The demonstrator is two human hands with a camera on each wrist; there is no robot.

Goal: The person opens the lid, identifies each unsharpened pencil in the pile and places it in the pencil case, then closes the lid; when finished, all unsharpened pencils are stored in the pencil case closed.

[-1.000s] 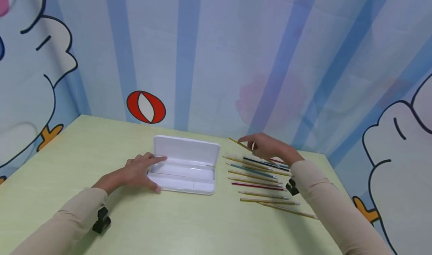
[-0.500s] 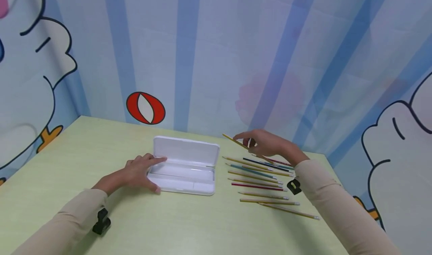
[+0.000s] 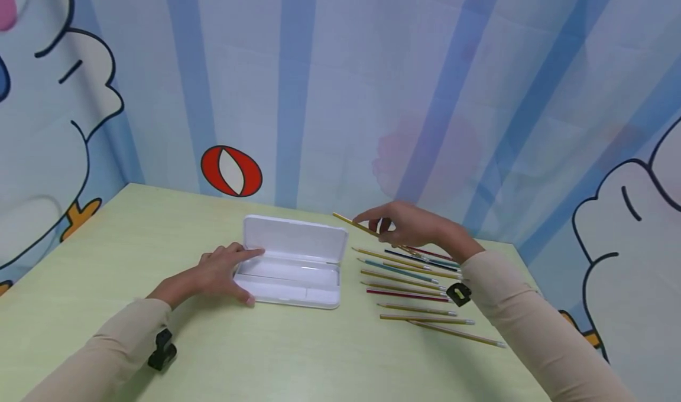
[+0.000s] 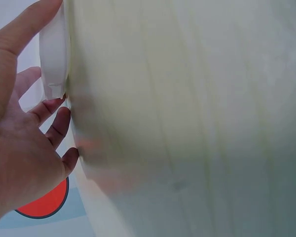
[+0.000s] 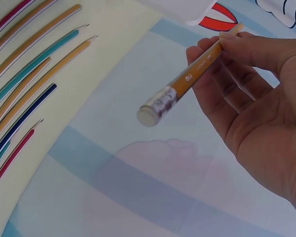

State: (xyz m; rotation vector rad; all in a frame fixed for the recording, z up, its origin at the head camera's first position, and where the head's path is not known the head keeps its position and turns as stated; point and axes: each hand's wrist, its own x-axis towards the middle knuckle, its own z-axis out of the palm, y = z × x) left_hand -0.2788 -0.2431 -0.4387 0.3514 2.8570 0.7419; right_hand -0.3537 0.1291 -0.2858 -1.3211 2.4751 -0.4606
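A white pencil case (image 3: 294,237) lies on the table with its lid raised, its shallow compartments facing up. My left hand (image 3: 217,273) holds the case's left end between thumb and fingers, the thumb at the front edge and the index finger near the hinge. In the left wrist view, the case's end (image 4: 54,54) sits between thumb and fingers. Above the table, right of the case, my right hand (image 3: 412,224) pinches a yellow pencil (image 5: 192,78). Its white eraser end points back toward the right wrist camera, and its other end points left toward the case.
Several pencils, yellow, teal, dark blue and red, lie roughly side by side on the table right of the case, such as a red pencil (image 3: 407,295) and a teal pencil (image 3: 396,270). A patterned curtain (image 3: 340,94) stands behind the table's far edge.
My right hand has moved left with the yellow pencil, away from the other pencils and closer to the case. My left hand and the case have stayed put.
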